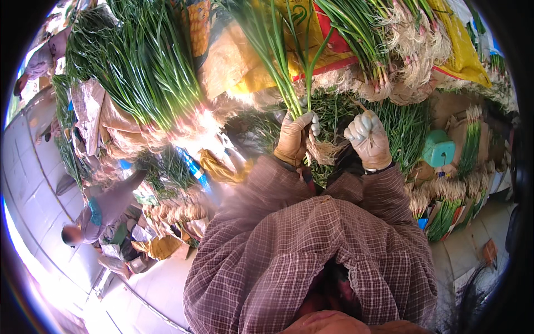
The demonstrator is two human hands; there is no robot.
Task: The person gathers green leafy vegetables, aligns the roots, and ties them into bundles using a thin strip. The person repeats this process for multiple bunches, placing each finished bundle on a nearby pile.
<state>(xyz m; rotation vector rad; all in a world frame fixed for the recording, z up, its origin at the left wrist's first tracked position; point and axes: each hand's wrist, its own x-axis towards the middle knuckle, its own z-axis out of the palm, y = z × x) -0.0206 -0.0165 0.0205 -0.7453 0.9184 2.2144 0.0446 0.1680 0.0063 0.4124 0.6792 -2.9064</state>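
Observation:
My left hand [294,137], in a pale glove, grips a small bunch of green onions [288,83]. Their long green leaves point away from me, and the pale stringy roots [323,150] hang out below the fingers. To the right of it, my gloved right hand [369,142] is curled closed, apart from the bunch. A thin tan strip [359,103], seemingly dry onion leaf, sticks out at the top of its fingers. Below and between the hands lies a heap of loose green leaves [331,106].
Piled green onions [154,71] lie at the left, with more rooted bunches [413,50] on a yellow printed sack [463,54] ahead. A teal plastic stool [439,148] stands at the right, near upright bundles [448,196]. Another person [106,208] bends over onions at the left.

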